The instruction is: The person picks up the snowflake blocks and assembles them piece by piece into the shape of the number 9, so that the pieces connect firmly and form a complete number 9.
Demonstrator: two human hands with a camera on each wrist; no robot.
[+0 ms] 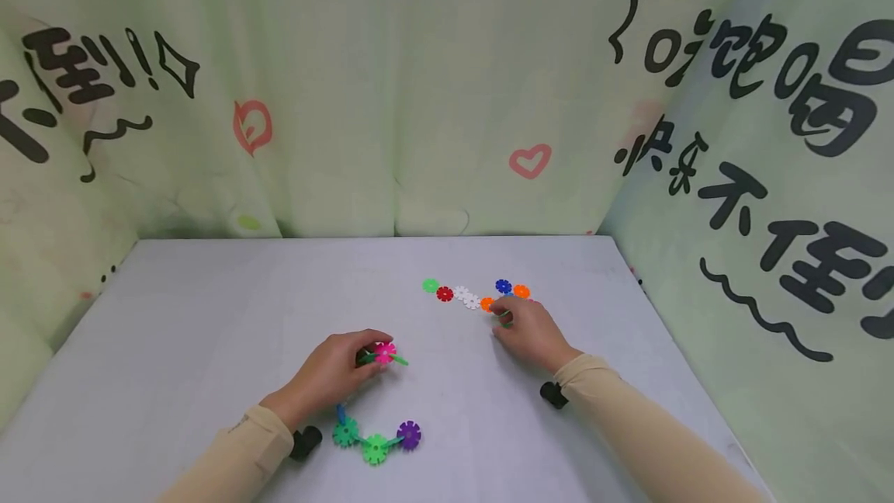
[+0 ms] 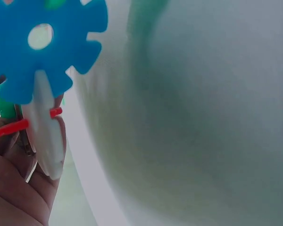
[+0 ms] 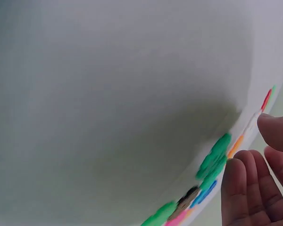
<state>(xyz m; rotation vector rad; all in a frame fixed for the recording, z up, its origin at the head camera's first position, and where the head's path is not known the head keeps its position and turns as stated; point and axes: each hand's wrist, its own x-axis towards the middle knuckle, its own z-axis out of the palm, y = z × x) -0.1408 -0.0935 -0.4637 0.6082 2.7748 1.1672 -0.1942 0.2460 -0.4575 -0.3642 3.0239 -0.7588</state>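
My left hand (image 1: 328, 375) grasps a small cluster of snowflake discs (image 1: 380, 353) near the middle of the bench (image 1: 209, 309), fingers curled round it; a pink disc faces up and a green piece sticks out to the right. In the left wrist view the cluster shows up close: a blue disc (image 2: 40, 44), a white disc (image 2: 45, 129) edge-on, and a thin red disc (image 2: 19, 125) slotted across it, all resting against my palm (image 2: 14, 188).

My right hand (image 1: 532, 332) lies further back and to the right, fingertips touching a green disc (image 1: 506, 320) on the bench. I cannot tell whether this grip is pinching it or only resting on it. In the right wrist view my fingers (image 3: 247, 188) are loosely bent beside blurred coloured discs.

Just behind that hand runs a row of loose discs (image 1: 464, 296): green, red, white, white, orange, then blue and orange.

Close to my left wrist lies a joined chain (image 1: 375, 438) of teal, green and purple discs.

Pale green cloth (image 1: 419, 99) with black lettering hangs around the bench.
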